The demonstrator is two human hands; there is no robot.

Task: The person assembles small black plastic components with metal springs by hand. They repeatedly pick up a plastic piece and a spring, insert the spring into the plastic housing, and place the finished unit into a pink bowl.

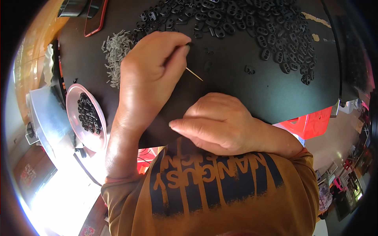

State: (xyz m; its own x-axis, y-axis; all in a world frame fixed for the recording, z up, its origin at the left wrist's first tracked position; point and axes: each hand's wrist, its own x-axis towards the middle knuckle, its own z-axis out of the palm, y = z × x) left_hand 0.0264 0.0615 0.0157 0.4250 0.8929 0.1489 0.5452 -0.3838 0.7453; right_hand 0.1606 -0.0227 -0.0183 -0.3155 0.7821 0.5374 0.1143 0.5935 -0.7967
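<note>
My left hand [151,63] is closed above the dark table [248,90], with thumb and forefinger pinched together. A thin wooden toothpick [195,74] sticks out from under its edge; the rest of it is hidden. A bit of black shows at the fingertips, too small to name. Closer to my body, my right hand [222,124] is curled with thumb against fingers; whatever it may hold is hidden. Beside my left hand lies a pile of small grey springs [116,51]. One loose black two-hole cord lock [249,70] lies to the right.
A big heap of black two-hole cord locks [271,29] spreads over the far side and far right. At the left edge, a pink bowl [73,118] holds black pieces. A red-edged phone [95,17] lies far left. A red plastic stool [311,122] stands beyond the right edge.
</note>
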